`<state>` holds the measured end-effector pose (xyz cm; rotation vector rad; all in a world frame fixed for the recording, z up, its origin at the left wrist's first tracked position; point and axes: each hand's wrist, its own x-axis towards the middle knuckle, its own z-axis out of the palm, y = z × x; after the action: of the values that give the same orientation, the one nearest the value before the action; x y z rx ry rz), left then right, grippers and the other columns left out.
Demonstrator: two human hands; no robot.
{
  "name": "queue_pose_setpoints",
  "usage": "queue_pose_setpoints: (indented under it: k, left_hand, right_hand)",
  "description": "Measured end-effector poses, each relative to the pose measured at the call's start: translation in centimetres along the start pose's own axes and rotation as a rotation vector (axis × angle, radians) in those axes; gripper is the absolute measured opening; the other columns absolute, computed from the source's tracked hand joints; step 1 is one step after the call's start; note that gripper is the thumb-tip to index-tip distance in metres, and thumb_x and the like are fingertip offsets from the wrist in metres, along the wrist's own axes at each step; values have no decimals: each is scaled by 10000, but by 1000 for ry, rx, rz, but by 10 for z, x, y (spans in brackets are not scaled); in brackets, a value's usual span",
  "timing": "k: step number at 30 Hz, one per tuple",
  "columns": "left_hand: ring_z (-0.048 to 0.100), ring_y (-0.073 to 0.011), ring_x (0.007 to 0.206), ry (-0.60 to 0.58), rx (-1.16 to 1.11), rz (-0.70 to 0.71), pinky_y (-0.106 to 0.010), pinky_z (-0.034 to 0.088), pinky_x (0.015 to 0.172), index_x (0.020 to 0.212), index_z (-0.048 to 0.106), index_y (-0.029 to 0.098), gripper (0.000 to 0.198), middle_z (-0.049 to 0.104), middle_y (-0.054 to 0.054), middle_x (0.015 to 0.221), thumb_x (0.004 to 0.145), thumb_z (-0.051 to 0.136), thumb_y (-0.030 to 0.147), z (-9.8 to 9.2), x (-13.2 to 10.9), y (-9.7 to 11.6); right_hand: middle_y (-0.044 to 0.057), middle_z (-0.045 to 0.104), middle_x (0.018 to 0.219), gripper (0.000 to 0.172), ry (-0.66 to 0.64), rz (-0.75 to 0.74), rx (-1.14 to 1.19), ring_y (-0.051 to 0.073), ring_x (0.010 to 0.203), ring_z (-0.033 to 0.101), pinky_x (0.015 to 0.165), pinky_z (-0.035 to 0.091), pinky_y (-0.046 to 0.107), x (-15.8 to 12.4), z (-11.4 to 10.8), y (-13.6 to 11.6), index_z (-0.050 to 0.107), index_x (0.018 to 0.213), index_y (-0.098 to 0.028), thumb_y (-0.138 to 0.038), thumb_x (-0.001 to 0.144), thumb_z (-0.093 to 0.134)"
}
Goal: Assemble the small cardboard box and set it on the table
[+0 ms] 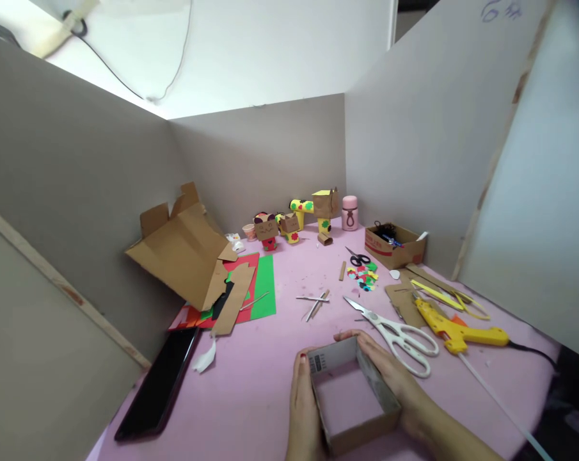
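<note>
A square cardboard frame [363,437], open through its middle so the pink tabletop shows inside, is held low at the front of the table. Along its left wall lies my left hand [303,403], fingers closed against the card. My right hand [389,374] wraps the right wall, with fingertips over the far corner. White-handled scissors [395,336] lie just beyond my right hand, blades pointing away to the left. Farther right rests a yellow hot glue gun [455,330] with a glue stick [503,400] trailing from its back.
Cardboard animal figures [267,228] stand at the back beside a pink flask [349,213]. A small box [395,246] of supplies, black scissors [359,257] and paper cutouts [363,276] are at right. Leftward are a large cardboard piece [178,250], coloured sheets [265,288] and a phone [157,384].
</note>
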<state>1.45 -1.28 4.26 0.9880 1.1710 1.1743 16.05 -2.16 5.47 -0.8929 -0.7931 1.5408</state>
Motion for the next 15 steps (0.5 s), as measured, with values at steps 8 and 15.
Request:
queue_pose_setpoints:
  k: [8,15]
  left_hand:
    - [567,-191,1032,-47,-99,9,-299,451,879,1138,510,210,392,605,-55,1127,888,400,490,-1,4,8]
    - [442,-221,1252,-86,-91,12,-346,370,1019,1237,477,200,510,499,-95,1343,885,360,549,-1,8,4]
  right_hand:
    - [-25,678,923,220,9,-34,7,178,854,625,752,460,250,-8,7,5,564,972,-272,-457,882,484]
    - [0,676,978,249,28,-31,-9,214,937,630,786,481,308,-6,8,9,539,1025,-276,-466,874,481]
